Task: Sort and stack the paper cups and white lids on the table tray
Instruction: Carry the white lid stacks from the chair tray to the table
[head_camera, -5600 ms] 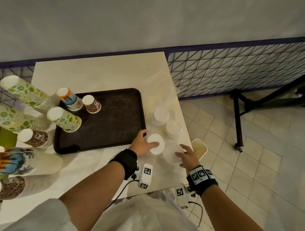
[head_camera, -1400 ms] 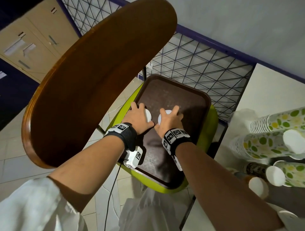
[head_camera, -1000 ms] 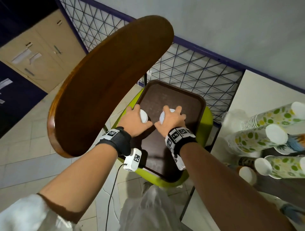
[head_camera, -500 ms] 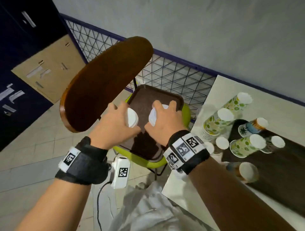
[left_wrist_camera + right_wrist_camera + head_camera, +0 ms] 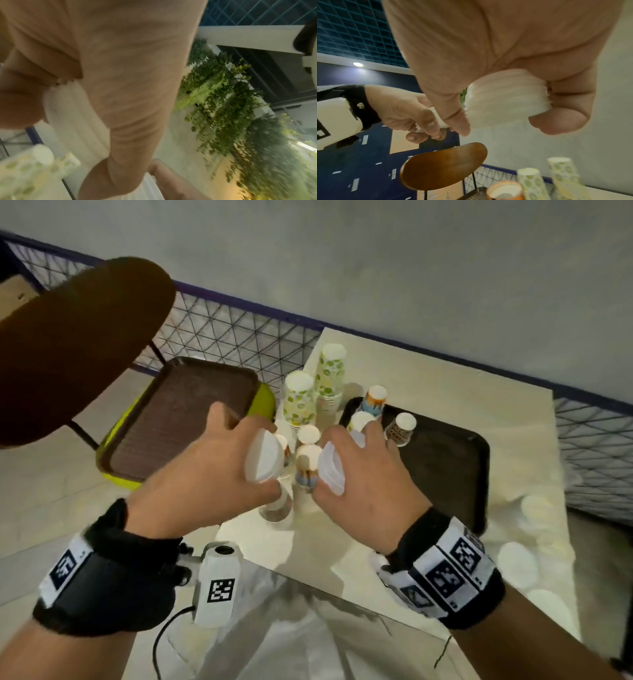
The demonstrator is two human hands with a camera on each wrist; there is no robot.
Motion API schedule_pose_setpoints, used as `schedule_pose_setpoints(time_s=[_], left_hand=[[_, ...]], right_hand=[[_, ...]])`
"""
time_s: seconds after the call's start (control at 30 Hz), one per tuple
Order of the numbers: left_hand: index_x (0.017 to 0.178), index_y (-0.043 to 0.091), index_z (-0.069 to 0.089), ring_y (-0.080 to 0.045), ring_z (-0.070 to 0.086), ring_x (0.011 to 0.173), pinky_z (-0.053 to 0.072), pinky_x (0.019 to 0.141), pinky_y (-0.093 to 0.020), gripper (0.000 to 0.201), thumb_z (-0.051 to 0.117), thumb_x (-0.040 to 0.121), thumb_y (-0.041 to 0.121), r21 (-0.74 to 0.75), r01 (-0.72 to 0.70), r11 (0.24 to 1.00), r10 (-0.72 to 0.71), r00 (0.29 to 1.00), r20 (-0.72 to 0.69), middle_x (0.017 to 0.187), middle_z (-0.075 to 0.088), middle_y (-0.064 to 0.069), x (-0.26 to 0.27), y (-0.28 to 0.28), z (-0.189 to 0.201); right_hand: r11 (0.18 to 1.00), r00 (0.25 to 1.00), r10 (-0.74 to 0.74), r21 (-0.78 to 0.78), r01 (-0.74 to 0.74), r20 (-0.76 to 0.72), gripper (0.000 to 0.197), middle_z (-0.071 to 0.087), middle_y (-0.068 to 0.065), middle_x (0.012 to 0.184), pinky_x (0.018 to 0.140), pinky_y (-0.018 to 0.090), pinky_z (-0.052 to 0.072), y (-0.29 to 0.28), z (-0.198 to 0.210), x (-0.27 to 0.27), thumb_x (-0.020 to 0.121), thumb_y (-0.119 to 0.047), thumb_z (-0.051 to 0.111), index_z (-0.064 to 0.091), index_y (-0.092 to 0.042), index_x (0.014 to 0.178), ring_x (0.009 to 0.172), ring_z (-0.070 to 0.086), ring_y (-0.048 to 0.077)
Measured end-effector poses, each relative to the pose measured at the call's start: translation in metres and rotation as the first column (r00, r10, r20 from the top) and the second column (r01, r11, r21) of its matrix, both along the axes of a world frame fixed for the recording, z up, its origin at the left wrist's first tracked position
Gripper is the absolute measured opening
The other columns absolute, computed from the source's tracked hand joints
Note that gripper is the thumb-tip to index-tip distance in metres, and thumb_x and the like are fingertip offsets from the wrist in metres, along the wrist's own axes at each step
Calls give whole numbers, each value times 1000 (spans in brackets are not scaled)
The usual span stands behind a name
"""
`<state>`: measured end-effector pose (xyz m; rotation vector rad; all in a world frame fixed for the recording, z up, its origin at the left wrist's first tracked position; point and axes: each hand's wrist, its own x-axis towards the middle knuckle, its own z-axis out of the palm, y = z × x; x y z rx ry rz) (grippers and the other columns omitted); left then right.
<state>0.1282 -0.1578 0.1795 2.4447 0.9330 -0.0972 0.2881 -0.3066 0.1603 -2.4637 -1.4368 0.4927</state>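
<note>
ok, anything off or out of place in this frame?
Mostly the lids. Loose white lids lie scattered off the table tray near the table's right edge. Each hand, left and right, holds a lid stack in mid-air.

1. A stack of white lids [image 5: 263,457] is held on edge in the left hand [image 5: 209,474]
2. A second lid stack [image 5: 331,474] is gripped in the right hand [image 5: 370,474]
3. Inverted patterned paper cups [image 5: 298,398] are clustered beside and on the dark table tray [image 5: 452,470]
</note>
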Motion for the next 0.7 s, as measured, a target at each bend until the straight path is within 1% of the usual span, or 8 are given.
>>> schedule_pose_setpoints(time_s=[0.1, 0.17, 0.23, 0.33, 0.43, 0.57, 0.63, 0.7], left_hand=[[136, 49, 38, -10, 57, 95, 50, 83, -26, 73, 77, 74, 54, -46, 147, 988, -146, 989, 27, 117, 27, 12, 32, -29, -6], [138, 49, 36, -15, 57, 99, 52, 89, -32, 75, 75, 74, 55, -54, 247, 967, -246, 969, 19, 119, 27, 12, 53, -46, -11], [141, 48, 33, -17, 56, 100, 53, 89, -34, 77, 73, 75, 57, -49, 350, 935, -350, 937, 18, 119, 26, 13, 73, -60, -17], [143, 43, 32, -16, 55, 100, 52, 87, -33, 79, 72, 77, 57, -64, 508, 859, -509, 861, 1, 121, 27, 10, 100, -78, -30], [145, 38, 31, -17, 55, 91, 43, 75, -26, 80, 72, 78, 56, -64, 645, 762, -646, 763, -1, 120, 27, 7, 127, -95, -52], [152, 35, 23, -17, 55, 89, 44, 77, -27, 89, 74, 80, 50, -133, 724, 677, -726, 687, 41, 124, 29, 2, 161, -124, -87], [151, 35, 21, -18, 54, 89, 44, 77, -28, 91, 76, 79, 46, -150, 743, 653, -742, 667, 70, 125, 31, 1, 179, -142, -105], [146, 34, 25, -23, 57, 91, 43, 77, -28, 86, 77, 78, 43, -150, 755, 639, -750, 654, 98, 125, 33, -1, 196, -162, -123]], right_hand=[[994, 995, -101, 34, 100, 14, 60, 34, 7, 124, 93, 45, 43, -41, -4, 13, 85, -47, 61, 35, -35, 138, 99, 42, 32], [981, 982, -188, 42, 188, 7, 61, 34, 3, 121, 91, 42, 43, -64, -8, 19, 85, -47, 62, 33, -38, 138, 96, 41, 28], [958, 959, -283, 42, 283, -4, 63, 31, 0, 118, 88, 38, 42, -85, -15, 23, 84, -48, 62, 30, -42, 138, 96, 40, 26], [901, 905, -426, 90, 425, -11, 64, 35, 0, 114, 83, 38, 44, -117, -30, 24, 81, -51, 62, 36, -38, 138, 92, 43, 26], [829, 831, -557, 71, 555, 1, 66, 42, 3, 116, 85, 38, 51, -151, -48, 25, 80, -47, 69, 38, -38, 137, 96, 50, 28], [721, 722, -692, 28, 692, -13, 65, 43, 3, 122, 91, 43, 50, -201, -76, 25, 83, -43, 70, 37, -34, 138, 103, 50, 29], [662, 662, -749, 15, 749, -23, 68, 44, 3, 124, 93, 45, 49, -223, -97, 27, 83, -44, 70, 36, -31, 140, 106, 48, 29], [602, 601, -799, -26, 798, -27, 71, 41, 2, 129, 97, 46, 48, -242, -119, 34, 83, -45, 70, 33, -32, 141, 113, 43, 28]])
